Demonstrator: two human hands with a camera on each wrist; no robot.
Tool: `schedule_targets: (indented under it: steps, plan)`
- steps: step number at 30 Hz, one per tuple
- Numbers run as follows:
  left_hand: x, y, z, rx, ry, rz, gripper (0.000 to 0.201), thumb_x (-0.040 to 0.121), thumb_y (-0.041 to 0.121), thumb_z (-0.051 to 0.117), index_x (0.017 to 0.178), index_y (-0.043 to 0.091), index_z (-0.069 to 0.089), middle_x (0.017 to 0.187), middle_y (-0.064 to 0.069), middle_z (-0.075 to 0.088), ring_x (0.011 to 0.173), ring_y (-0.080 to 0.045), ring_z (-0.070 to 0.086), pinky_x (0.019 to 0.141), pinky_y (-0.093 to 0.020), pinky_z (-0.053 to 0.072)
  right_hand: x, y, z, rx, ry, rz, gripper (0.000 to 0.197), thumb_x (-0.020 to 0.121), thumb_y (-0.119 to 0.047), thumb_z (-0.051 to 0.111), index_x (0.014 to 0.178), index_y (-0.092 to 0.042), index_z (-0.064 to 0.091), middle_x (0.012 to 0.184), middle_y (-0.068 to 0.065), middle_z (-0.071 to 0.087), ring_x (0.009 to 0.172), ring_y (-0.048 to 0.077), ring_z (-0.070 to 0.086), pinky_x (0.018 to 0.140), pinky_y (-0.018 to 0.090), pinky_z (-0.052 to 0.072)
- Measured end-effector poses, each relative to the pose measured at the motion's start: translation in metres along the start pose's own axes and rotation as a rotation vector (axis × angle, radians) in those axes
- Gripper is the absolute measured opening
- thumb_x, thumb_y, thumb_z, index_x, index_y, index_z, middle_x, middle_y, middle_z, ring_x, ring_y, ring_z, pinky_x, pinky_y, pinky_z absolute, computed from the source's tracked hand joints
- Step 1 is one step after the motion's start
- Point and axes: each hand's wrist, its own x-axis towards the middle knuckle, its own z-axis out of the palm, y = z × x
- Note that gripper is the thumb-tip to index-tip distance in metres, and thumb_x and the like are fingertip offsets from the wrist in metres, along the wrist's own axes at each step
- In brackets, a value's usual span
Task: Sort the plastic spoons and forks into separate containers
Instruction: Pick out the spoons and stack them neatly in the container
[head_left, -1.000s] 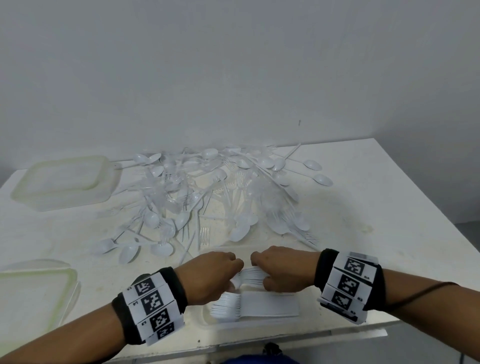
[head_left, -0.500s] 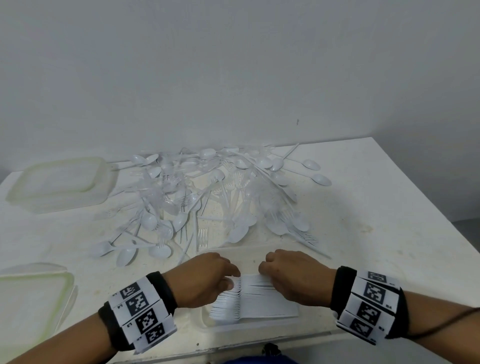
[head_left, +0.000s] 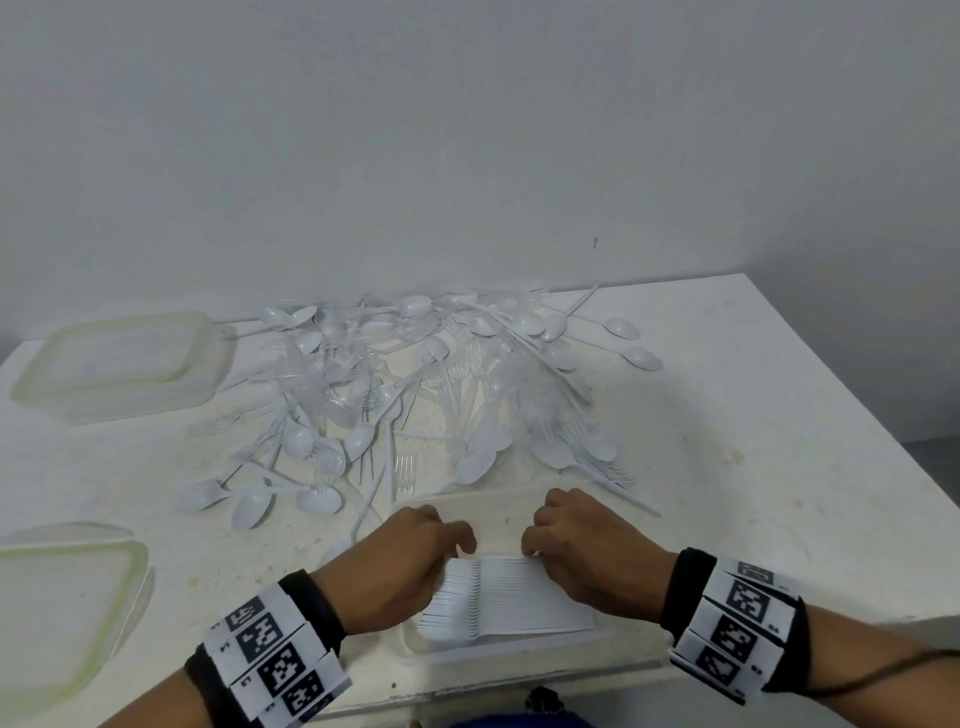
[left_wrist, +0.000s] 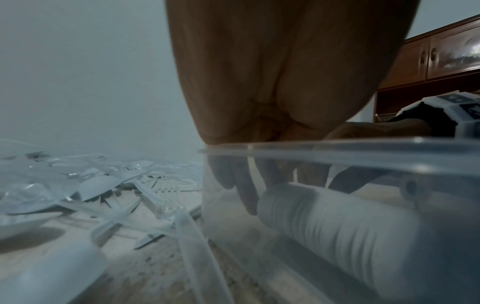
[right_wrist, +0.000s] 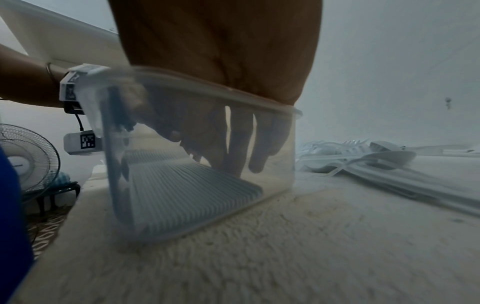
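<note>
A clear container (head_left: 470, 503) stands at the table's front edge, with a tidy row of white forks (head_left: 511, 597) lying in it. Both my hands reach down into it. My left hand (head_left: 447, 553) touches the row's tine end with fingers (left_wrist: 245, 191) pointing down. My right hand (head_left: 550, 551) rests its straight fingers (right_wrist: 235, 162) on the handles of the forks (right_wrist: 182, 185). Through the container wall (left_wrist: 337, 145) the fork row (left_wrist: 337, 218) shows blurred. A loose heap of mixed white spoons and forks (head_left: 415, 389) spreads across the table behind.
An empty clear container (head_left: 119, 364) sits at the back left and a green-rimmed lid (head_left: 57, 597) at the front left. The wall closes the far side. The table's front edge (head_left: 519, 675) runs just under my wrists.
A small bundle of forks that my hands held together above the container now lies on the row inside. My hands have moved slightly apart and lower, and rest on the row.
</note>
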Motion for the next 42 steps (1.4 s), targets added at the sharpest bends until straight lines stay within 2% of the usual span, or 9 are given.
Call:
schedule_targets:
  steps: [5,8,15,23,29,34,38,40,42]
  plan:
    - [-0.001,0.002,0.000,0.009,0.037,0.038,0.031,0.086,0.009,0.039,0.098,0.021,0.065,0.084,0.007,0.063,0.079,-0.009,0.050,0.074,-0.018,0.036,-0.001,-0.002,0.002,-0.056,0.024,0.012,0.016,0.075,-0.018,0.052,0.075,-0.025,0.066,0.062,-0.008,0.056,0.061,0.013,0.046,0.055,0.026,0.037]
    - [-0.001,0.004,0.000,-0.008,0.059,0.021,0.035,0.085,0.008,0.038,0.099,0.021,0.067,0.086,0.008,0.062,0.078,-0.004,0.046,0.075,-0.011,0.030,-0.001,-0.004,0.006,-0.093,0.021,0.023,0.016,0.077,-0.021,0.049,0.074,-0.027,0.064,0.062,-0.009,0.053,0.060,0.013,0.044,0.056,0.025,0.036]
    - [-0.006,0.009,0.007,-0.003,0.142,-0.016,0.033,0.077,0.003,0.041,0.090,0.025,0.062,0.081,0.014,0.055,0.076,0.000,0.040,0.078,-0.010,0.028,-0.003,-0.008,0.005,-0.112,0.086,0.037,0.014,0.076,-0.023,0.050,0.066,-0.026,0.059,0.061,-0.009,0.049,0.060,0.011,0.041,0.057,0.024,0.035]
    - [-0.006,0.009,0.012,-0.026,0.208,-0.036,0.038,0.072,-0.003,0.046,0.086,0.029,0.061,0.082,0.015,0.057,0.076,-0.003,0.046,0.077,-0.010,0.030,-0.003,-0.009,0.004,-0.120,0.141,0.023,0.016,0.082,-0.024,0.052,0.065,-0.023,0.052,0.062,-0.008,0.048,0.060,0.012,0.041,0.058,0.025,0.037]
    - [-0.005,0.010,0.009,-0.065,0.193,-0.068,0.037,0.077,0.015,0.030,0.090,0.028,0.062,0.086,0.016,0.059,0.081,-0.002,0.049,0.081,-0.014,0.035,-0.002,-0.006,-0.002,-0.107,0.111,-0.019,0.020,0.086,-0.030,0.047,0.068,-0.026,0.054,0.064,-0.011,0.051,0.058,0.010,0.043,0.056,0.023,0.037]
    - [-0.001,0.012,0.002,-0.009,0.116,-0.050,0.047,0.077,0.025,0.020,0.100,0.028,0.060,0.091,0.018,0.055,0.081,-0.001,0.045,0.082,-0.015,0.036,-0.002,-0.007,-0.024,0.147,-0.048,-0.032,0.033,0.092,-0.034,0.034,0.089,-0.017,0.062,0.082,-0.002,0.061,0.074,0.015,0.051,0.067,0.029,0.042]
    - [-0.001,0.012,-0.008,-0.059,0.081,-0.055,0.038,0.082,0.014,0.033,0.106,0.027,0.060,0.094,0.018,0.055,0.087,0.000,0.049,0.078,-0.011,0.037,0.011,0.011,-0.063,0.390,0.168,-0.025,0.015,0.091,-0.025,0.055,0.083,-0.018,0.066,0.068,-0.010,0.062,0.060,0.001,0.052,0.061,0.019,0.044]
    - [-0.002,0.011,-0.015,-0.095,0.088,-0.064,0.038,0.082,0.011,0.038,0.108,0.029,0.060,0.098,0.020,0.057,0.090,0.001,0.052,0.080,-0.011,0.041,0.027,0.035,-0.085,0.371,0.293,0.025,0.009,0.086,-0.019,0.061,0.080,-0.018,0.066,0.064,-0.012,0.059,0.055,-0.005,0.048,0.058,0.013,0.040]
    - [-0.004,0.010,-0.025,-0.119,0.118,-0.063,0.041,0.081,0.009,0.038,0.107,0.031,0.061,0.100,0.018,0.061,0.093,0.001,0.055,0.081,-0.015,0.045,0.047,0.071,-0.101,0.279,0.345,0.101,0.007,0.082,-0.015,0.062,0.077,-0.017,0.066,0.065,-0.012,0.060,0.057,-0.004,0.049,0.060,0.018,0.040]
